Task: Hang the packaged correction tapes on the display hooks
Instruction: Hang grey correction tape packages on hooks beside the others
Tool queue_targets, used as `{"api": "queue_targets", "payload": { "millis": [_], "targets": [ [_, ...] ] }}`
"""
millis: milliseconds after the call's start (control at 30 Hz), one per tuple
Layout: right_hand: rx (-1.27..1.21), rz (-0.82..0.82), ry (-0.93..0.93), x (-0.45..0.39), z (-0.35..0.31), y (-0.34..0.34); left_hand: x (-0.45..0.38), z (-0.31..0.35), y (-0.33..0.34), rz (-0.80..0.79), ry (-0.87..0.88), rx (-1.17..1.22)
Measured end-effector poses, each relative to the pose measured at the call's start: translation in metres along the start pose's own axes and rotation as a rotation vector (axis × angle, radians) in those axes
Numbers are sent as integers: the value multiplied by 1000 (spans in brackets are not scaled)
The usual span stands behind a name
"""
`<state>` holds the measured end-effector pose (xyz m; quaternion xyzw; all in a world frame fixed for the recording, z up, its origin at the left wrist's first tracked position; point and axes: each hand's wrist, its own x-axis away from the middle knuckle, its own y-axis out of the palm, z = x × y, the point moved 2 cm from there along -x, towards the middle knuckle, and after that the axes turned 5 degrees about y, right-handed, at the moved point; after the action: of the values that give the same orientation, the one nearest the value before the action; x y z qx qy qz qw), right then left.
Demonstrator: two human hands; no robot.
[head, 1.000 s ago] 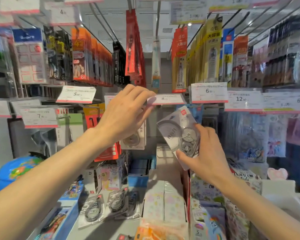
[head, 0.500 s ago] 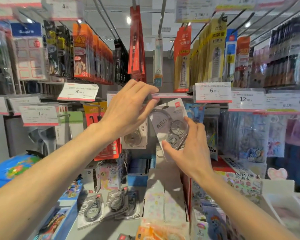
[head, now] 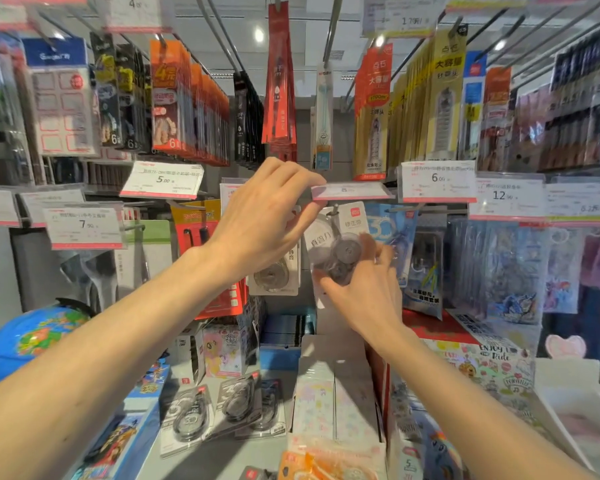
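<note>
Under the price tag (head: 350, 192), lifted by left hand (head: 260, 230): right hand (head: 364, 289) gripping correction tape pack (head: 340, 244), threading onto hook (head: 333, 212); next, slide back.

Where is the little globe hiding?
The globe sits low at the left edge of the head view, under the left forearm, below the 7.90 price tag.
</note>
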<state>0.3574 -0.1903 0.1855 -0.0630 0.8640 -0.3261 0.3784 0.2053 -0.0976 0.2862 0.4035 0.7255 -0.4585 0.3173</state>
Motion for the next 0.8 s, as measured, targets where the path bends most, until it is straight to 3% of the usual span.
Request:
{"api": "queue_targets", "payload": {
  "millis": [300,433,633,800],
  "targets": [
    [-43,-80,199,-35,-12,40,6,0,2,-32,81,-78],
    [-118,-57,135,-23,-5,38,16,0,8,-46,101,-88],
    [11,-74,53,5,11,35,58,2,12,0,75,-63],
    [46,-233,-61,38,22,50,132,3,30,-89,-116,86]
  ]
}}
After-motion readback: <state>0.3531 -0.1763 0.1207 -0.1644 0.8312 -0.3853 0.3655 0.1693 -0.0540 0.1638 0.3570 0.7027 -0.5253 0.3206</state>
